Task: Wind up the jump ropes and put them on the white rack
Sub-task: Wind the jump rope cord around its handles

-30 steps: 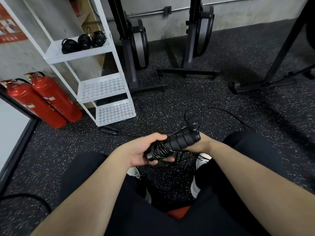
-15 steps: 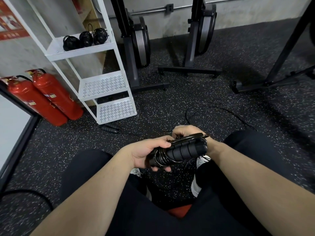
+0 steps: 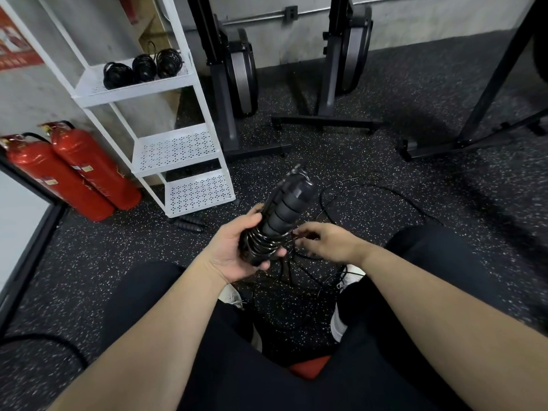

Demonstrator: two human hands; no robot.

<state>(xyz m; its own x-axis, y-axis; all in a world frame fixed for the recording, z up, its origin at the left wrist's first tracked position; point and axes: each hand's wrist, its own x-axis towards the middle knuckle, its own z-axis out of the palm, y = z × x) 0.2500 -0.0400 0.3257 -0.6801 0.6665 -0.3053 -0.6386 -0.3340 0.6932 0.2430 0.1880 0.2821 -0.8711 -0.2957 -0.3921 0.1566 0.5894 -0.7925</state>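
My left hand [image 3: 234, 250] grips the lower end of a pair of black ribbed jump rope handles [image 3: 289, 207], which tilt up and away with thin black rope coiled round their base. My right hand [image 3: 329, 243] is just right of the coils and pinches the loose rope [image 3: 305, 256] that trails to the floor. More slack rope [image 3: 370, 188] loops on the floor ahead. The white rack [image 3: 178, 170] stands at the left, with three wound black ropes [image 3: 142, 68] on its top shelf.
Another pair of black handles [image 3: 189, 223] lies on the floor by the rack's foot. Two red fire extinguishers [image 3: 71, 173] lean at the left wall. Black exercise machine stands [image 3: 326, 120] rise behind. A black cable [image 3: 44, 342] curves at lower left. My knees frame the bottom.
The handles swung from lying sideways to pointing up and away. My right hand left the handle end and dropped to the loose rope beside the coils. The view shifted slightly.
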